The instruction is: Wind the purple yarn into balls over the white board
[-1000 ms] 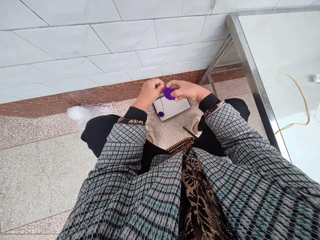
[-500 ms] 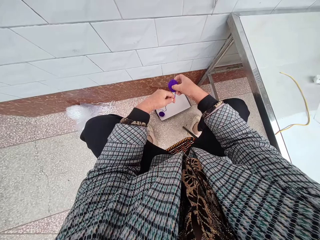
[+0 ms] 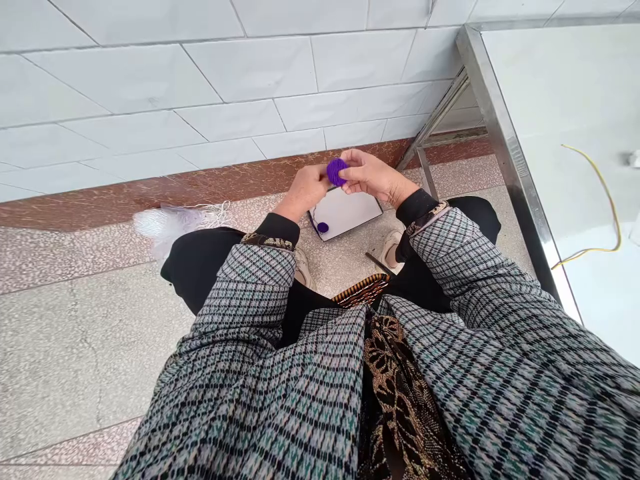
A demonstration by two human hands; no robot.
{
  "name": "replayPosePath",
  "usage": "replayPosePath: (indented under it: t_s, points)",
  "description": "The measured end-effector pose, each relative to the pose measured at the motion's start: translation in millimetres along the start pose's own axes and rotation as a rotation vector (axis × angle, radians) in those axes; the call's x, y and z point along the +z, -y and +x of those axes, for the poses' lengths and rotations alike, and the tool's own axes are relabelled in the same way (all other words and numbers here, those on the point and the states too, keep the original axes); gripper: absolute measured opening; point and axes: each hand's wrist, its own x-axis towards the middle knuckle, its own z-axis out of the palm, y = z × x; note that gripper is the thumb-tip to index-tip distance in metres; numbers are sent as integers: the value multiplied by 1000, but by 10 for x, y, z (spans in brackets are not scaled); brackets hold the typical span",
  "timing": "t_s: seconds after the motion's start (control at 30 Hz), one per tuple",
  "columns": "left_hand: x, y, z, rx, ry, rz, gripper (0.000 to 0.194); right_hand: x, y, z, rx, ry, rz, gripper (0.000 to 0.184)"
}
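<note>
A ball of purple yarn (image 3: 337, 172) is held in front of me by my right hand (image 3: 373, 177), its thumb across the ball's right side. Against the ball's left side is my left hand (image 3: 306, 189), fingers closed on the purple yarn and partly hidden behind the ball. A smaller purple yarn ball (image 3: 323, 227) lies at the left corner of a shallow white box (image 3: 350, 212) with dark edges, below my hands. From it a thin strand runs up toward my left hand.
A clear plastic bag with white strings (image 3: 173, 223) lies on the floor to the left, by the tiled wall (image 3: 250, 67). At right stands a metal-framed table (image 3: 515, 153) bearing a yellow cord (image 3: 611, 200). Under me is a woven seat (image 3: 363, 290).
The larger yarn ball has shifted slightly left and turned in my right hand. My left hand has moved up from below it to its left side.
</note>
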Motion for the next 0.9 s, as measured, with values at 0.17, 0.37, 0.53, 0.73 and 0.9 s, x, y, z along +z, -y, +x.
replayPosePath:
  t_s: [0.17,0.37,0.53,0.73,0.9]
  points:
    - [79,-38,-53,94,277,31,16,-122,-160,186,-87,-184,-131,40]
    - [-138,-54,-79,197,121,106,18,-163,-172,156,15,-102,-371,44]
    - [-226,-51,-62,170,-2,107,14,-75,-75,30,98,103,-355,40]
    - [-105,30,1,97,-84,55,14,-53,-45,27,-46,147,-61,38]
    - [24,19,-59,172,199,39,17,-130,-130,185,-149,-95,-18,34]
